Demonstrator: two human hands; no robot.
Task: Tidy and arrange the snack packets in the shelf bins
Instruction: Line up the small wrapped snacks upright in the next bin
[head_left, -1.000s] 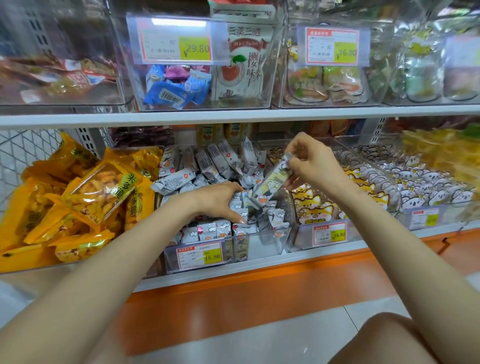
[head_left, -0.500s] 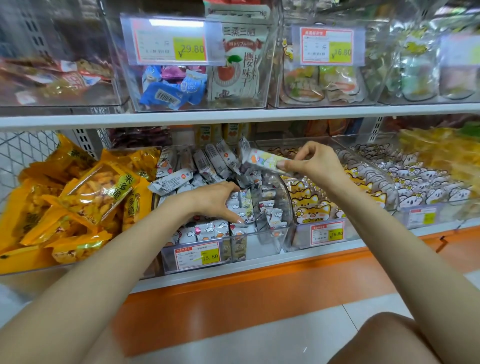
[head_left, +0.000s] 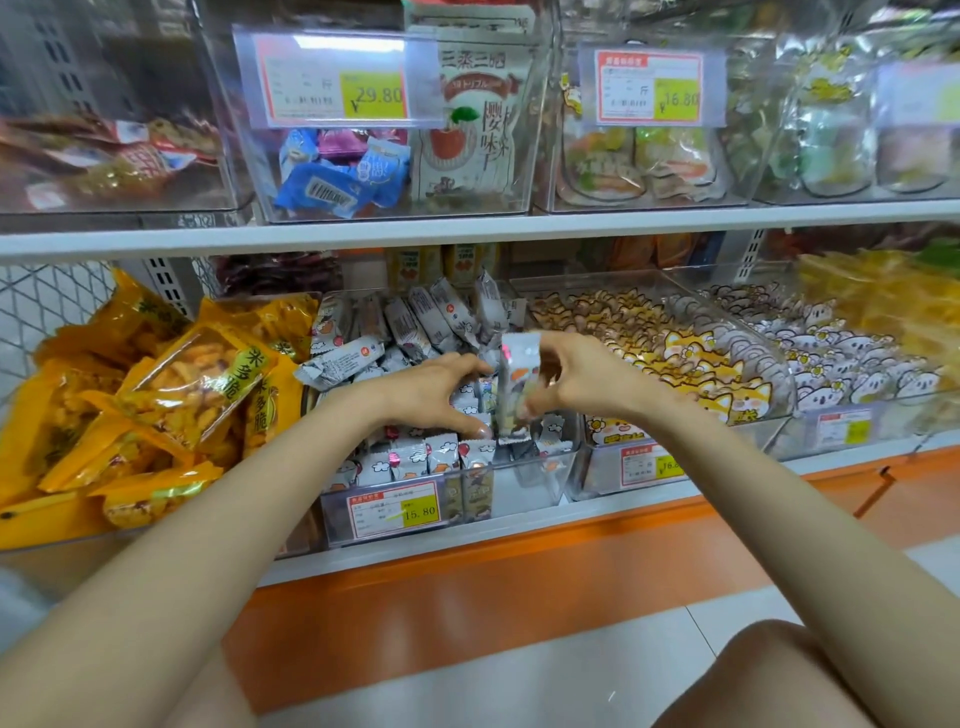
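Observation:
A clear bin on the lower shelf holds several small silver-white snack packets, some standing in a front row, others loose behind. My right hand pinches one silver packet and holds it upright over the bin's right part, its lower end among the packets. My left hand rests palm down on the packets just left of it, fingers curved over them, thumb near the front row. Whether those fingers grip a packet is hidden.
Yellow snack bags are piled to the left. A clear bin of fox-print packets and another of koala-print packets stand to the right. The upper shelf carries more clear bins with price tags. My knee is at bottom right.
My right hand has brought the packet down from a flat hold above the bin to an upright position next to my left hand. My left hand has stayed on the packets.

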